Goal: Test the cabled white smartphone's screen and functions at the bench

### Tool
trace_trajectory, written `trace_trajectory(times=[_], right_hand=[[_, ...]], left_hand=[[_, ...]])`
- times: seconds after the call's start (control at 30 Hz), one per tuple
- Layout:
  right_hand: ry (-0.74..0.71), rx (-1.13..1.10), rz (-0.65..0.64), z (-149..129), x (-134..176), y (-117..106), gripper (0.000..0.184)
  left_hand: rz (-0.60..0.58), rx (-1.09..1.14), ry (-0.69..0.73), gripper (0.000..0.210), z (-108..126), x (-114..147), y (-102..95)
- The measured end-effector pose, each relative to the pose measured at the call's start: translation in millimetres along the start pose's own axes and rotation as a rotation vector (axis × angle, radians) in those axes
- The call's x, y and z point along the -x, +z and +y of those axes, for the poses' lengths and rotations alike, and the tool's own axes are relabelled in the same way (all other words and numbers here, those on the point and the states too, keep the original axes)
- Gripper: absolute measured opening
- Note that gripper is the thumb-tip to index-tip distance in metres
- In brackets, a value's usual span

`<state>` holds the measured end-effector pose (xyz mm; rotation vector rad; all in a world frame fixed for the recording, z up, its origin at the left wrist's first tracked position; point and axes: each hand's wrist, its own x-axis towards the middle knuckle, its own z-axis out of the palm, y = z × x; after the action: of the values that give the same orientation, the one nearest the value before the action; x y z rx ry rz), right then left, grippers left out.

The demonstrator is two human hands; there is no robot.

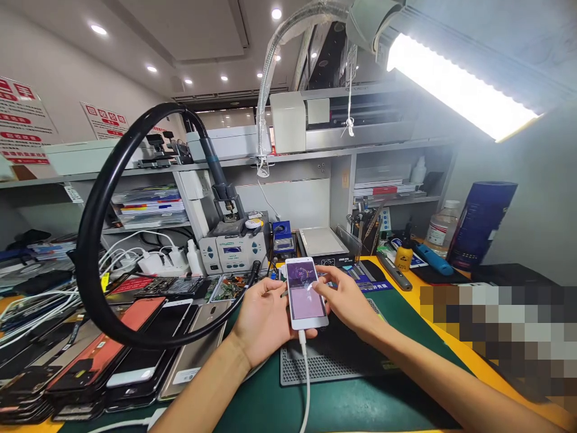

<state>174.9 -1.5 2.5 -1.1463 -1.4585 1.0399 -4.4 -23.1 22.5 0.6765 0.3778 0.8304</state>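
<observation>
A white smartphone (309, 307) with a lit screen is held upright in front of me, a round dial showing in the upper part of its display. My left hand (265, 316) supports it from the left and below, with the thumb along its left edge and the fingers behind. My right hand (345, 297) is at the right edge, its thumb over the screen and its fingers partly hidden beside the phone. A white charging cable (305, 367) runs from the phone's bottom end down past the front. Beneath is a grey perforated mat (333, 364) on a green work mat (387, 409).
Stacked phones and phone parts (108, 337) fill the left side. A thick black hose (85, 252) loops from the grey rework station (232, 249). A bright lamp (460, 84) hangs above right. A yellow bottle (404, 257) and blue tool (433, 258) stand at the right rear.
</observation>
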Motion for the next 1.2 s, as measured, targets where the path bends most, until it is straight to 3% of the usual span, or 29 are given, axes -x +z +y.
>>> trace_trajectory(times=[0.23,0.47,0.7,0.9,1.03,1.2], right_hand=[[0.082,-0.129,-0.015,-4.3,1.3,-0.6,0.044],[0.279,-0.562,-0.349,-20.4,6.3,-8.3,0.038],[0.236,-0.654,-0.583,-27.8,8.3,-19.2,0.049],[0.159,-0.685,-0.556,-26.7,5.9,-22.0,0.046],[0.174,-0.608,-0.469,-20.1,2.1,-20.9,0.042],[0.187,-0.563,-0.451,-12.0,0.6,-15.5,0.045]], left_hand=[[0.015,0.039,0.003,0.037,1.9,1.2,-1.9],[-0.002,0.053,0.002,0.042,1.8,3.4,-4.8],[-0.038,0.034,-0.026,0.043,10.8,1.2,-5.6],[-0.069,-0.032,-0.075,0.049,18.2,-14.8,0.3],[-0.033,-0.013,-0.089,0.049,13.7,-23.8,-4.6],[-0.024,0.035,-0.068,0.047,6.8,-21.3,-10.8]])
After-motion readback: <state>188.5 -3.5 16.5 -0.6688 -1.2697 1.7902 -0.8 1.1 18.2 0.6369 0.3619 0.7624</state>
